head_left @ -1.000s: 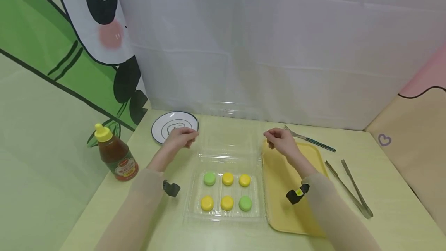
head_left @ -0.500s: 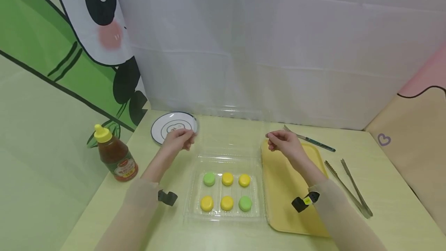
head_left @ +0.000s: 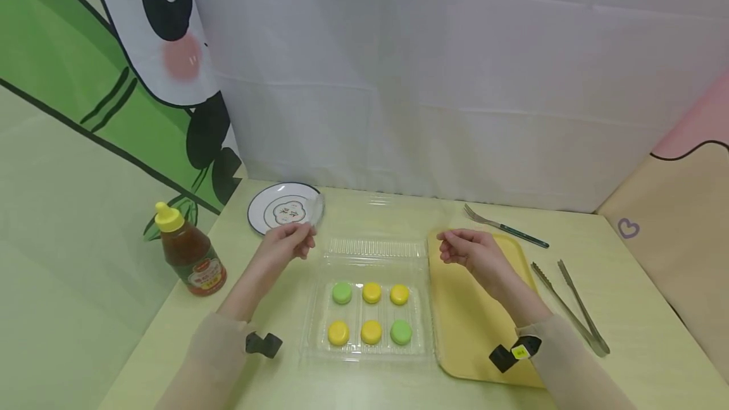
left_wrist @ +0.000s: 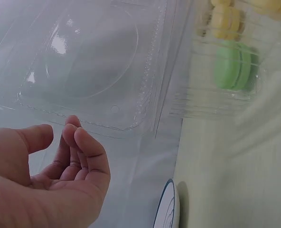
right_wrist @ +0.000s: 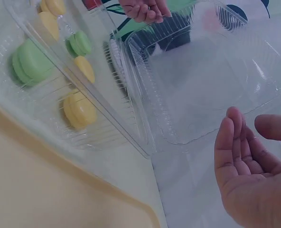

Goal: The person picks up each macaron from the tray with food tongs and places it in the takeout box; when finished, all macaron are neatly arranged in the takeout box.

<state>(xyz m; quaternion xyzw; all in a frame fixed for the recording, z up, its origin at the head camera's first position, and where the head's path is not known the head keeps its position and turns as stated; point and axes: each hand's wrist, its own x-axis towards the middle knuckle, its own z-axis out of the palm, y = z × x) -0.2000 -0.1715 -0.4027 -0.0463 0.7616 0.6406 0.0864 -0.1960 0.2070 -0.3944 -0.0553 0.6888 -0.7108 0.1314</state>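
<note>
A clear plastic box (head_left: 364,355) lies in front of me, its hinged lid (head_left: 376,247) raised behind it and tilted. Two rows of macarons sit inside: several yellow ones (head_left: 371,331) and two green ones (head_left: 401,333). My left hand (head_left: 281,248) is at the lid's left edge, thumb and fingertips pinching the clear rim. On the opposite edge, my right hand (head_left: 473,252) pinches the rim in the same way. Being see-through, the rim is hard to make out between the fingers. In the right wrist view, the fingers (right_wrist: 224,147) curl close to the lid's edge.
A yellow tray (head_left: 467,328) stands right against the box, partly under my right arm. Tongs (head_left: 575,309) and a fork (head_left: 507,228) lie farther right. At the back left is a white plate (head_left: 267,207). A sauce bottle (head_left: 193,255) stands at the left edge.
Both hands have moved down and toward me, the lid swinging forward with them so its far edge sits lower. The macarons and the box base have not moved.
</note>
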